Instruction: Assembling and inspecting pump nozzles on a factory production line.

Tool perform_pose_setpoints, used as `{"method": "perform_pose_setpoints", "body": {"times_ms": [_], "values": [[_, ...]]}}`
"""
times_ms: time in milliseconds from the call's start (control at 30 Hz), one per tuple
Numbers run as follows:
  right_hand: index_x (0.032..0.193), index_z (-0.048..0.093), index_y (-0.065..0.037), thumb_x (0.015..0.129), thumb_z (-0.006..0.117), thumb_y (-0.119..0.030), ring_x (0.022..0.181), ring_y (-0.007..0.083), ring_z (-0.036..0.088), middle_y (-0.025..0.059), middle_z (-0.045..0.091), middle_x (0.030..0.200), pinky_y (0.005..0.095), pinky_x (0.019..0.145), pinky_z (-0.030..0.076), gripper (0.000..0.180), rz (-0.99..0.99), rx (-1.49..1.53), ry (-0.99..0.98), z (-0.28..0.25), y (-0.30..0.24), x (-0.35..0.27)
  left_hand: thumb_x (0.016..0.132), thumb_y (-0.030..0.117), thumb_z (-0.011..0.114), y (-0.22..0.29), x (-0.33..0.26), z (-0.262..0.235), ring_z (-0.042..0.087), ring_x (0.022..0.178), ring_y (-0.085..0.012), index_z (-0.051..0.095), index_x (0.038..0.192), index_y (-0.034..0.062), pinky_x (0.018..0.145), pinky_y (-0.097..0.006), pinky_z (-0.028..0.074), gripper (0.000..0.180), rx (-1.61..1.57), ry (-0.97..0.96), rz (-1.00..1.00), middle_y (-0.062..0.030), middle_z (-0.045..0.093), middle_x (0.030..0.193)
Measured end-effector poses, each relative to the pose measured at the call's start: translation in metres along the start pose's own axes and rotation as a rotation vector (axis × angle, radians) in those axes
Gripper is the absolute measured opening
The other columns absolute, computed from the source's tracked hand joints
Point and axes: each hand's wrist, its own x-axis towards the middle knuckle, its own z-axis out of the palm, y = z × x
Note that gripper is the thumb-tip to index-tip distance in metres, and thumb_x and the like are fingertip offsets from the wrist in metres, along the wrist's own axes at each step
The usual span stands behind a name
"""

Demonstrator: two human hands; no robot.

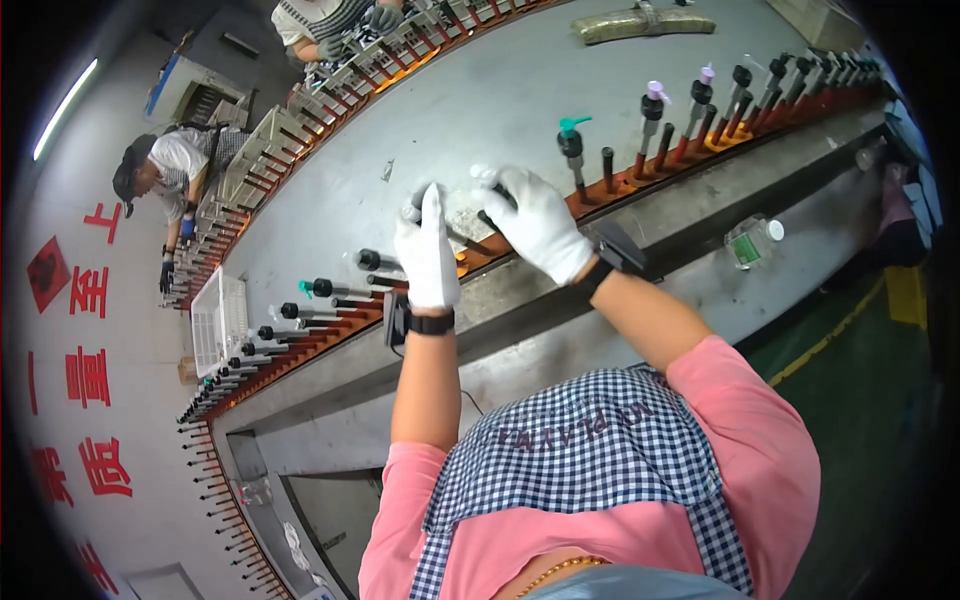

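Both my hands wear white gloves and hover over a line of upright dark pegs. My left hand [428, 255] has its fingers together around a pump head, of which only a dark, greyish part shows beside the fingers. To its right, my right hand [540, 222] is curled round another pump head [500, 190] with a black collar and a pale tip; most of it is hidden by the glove. Between the hands, a bare peg [468, 240] rises from the orange-brown conveyor track [640, 182]. Green-topped [571, 140] and lilac-topped pumps [653, 100] stand on pegs to the right.
More pumps [318, 288] line the track at left. A white plastic basket [218, 325] stands beyond them. A clear jar [752, 243] lies on the near ledge. Two people [185, 165] work along the far track. A wrapped bundle [643, 24] lies at the back.
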Motion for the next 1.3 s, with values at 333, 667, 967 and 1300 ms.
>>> {"method": "perform_pose_setpoints", "body": {"times_ms": [333,667,967,1300], "values": [[0.133,0.054,0.001,0.090,0.071,-0.013,0.109,0.0327,0.063,0.0186,0.066,0.117,0.0399,0.098,0.048,0.048,0.065,-0.419,0.353,-0.146,0.068,0.003,0.106,0.026,0.053,-0.022,-0.041,0.034,0.058,0.113,-0.0156,0.058,0.131,0.0027,0.103,-0.034,0.044,0.034,-0.086,0.455,0.283,-0.0095,0.064,0.121],[0.107,0.072,-0.012,0.097,0.065,-0.032,0.069,0.0168,0.066,0.0027,0.071,0.085,0.0259,0.070,0.051,0.024,0.320,-0.075,0.060,-0.132,0.120,0.079,0.107,0.017,0.047,-0.010,-0.091,0.121,0.054,0.130,-0.0252,0.041,0.147,-0.0040,0.113,-0.038,0.041,0.045,-0.216,0.032,0.095,-0.0194,0.054,0.140],[0.115,0.067,-0.005,0.094,0.065,-0.013,0.097,0.0301,0.068,0.0143,0.071,0.107,0.0361,0.083,0.054,0.022,0.080,-0.069,0.038,-0.211,0.104,0.022,0.103,0.029,0.060,0.009,-0.006,0.200,0.067,0.086,-0.0179,0.059,0.115,0.0002,0.085,-0.031,0.049,0.031,-0.179,0.173,-0.050,-0.0092,0.067,0.113],[0.131,0.058,-0.006,0.090,0.071,-0.016,0.102,0.0310,0.065,0.0156,0.068,0.114,0.0390,0.093,0.051,0.044,0.150,-0.194,0.266,-0.303,0.154,0.090,0.108,0.024,0.047,0.005,-0.110,0.233,0.055,0.126,-0.0239,0.043,0.148,0.0024,0.108,-0.037,0.044,0.046,-0.128,0.368,0.146,-0.0147,0.052,0.144]]}}
